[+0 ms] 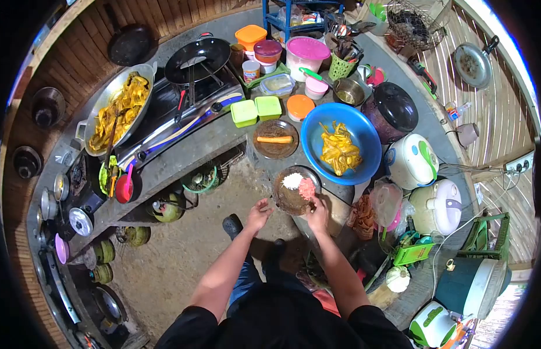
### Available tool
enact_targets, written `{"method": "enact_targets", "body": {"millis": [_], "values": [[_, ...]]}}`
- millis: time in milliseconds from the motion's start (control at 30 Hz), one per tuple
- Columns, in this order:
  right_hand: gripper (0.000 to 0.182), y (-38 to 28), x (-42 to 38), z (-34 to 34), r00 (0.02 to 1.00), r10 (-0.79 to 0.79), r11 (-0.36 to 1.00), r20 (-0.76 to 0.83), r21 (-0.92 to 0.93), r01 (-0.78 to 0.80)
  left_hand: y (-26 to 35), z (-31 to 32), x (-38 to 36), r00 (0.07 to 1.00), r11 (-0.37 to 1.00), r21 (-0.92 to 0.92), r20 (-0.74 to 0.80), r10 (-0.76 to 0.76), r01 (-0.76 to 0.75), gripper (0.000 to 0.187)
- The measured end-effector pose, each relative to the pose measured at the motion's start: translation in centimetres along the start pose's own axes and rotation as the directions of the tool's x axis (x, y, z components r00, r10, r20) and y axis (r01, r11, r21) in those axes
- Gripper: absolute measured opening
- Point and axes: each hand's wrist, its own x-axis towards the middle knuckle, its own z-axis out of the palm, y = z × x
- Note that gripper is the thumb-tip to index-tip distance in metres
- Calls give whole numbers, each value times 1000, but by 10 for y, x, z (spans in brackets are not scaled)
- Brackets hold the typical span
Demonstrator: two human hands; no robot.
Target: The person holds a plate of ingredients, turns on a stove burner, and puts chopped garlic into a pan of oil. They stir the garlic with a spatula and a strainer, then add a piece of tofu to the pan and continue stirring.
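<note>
A brown stone mortar plate (287,202) lies on the counter's edge, with a white heap (292,181) and a pink heap (306,188) side by side on it. My right hand (317,213) is at the plate's right rim, its fingers bent close under the pink heap; whether they hold anything is too small to tell. To the left of the plate, just off its rim, my left hand (259,214) has its fingers apart and nothing in it. Behind is a second brown plate (270,152) bearing an orange-brown pestle (275,139).
A blue basin (308,154) of yellow chicken pieces (340,150) stands behind on the right. Green tubs (244,114), an orange lid (300,107) and a black pot (392,110) are farther back. A stove (189,102) with pans is at the left, rice cookers (436,206) at the right.
</note>
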Motion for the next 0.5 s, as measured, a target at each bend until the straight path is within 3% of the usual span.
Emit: {"method": "enact_targets", "body": {"millis": [33,100,233,267,400,467,500], "values": [[39,0,4,-3,1000,0,1000,5,0,0,-2,5,4,1000,1000,0,-3,-4,4,56],[47,4,10,-9,999,23,1000,-27,4,-23,0,13,9,983,983,-31,35,-181,182,74],[52,22,24,0,993,-65,986,-94,-159,50,12,22,5,969,972,-60,107,-221,228,79],[51,24,28,0,997,76,992,13,-102,-74,17,25,5,969,970,-64,98,-227,234,79],[54,27,32,4,988,129,987,82,-107,-120,17,35,10,962,949,-161,77,-260,270,72],[53,48,33,19,994,-79,973,-79,-223,59,14,40,14,964,951,-155,46,-262,266,66],[53,57,35,25,994,-80,973,-78,-224,61,12,42,17,965,954,-148,14,-261,260,60]]}}
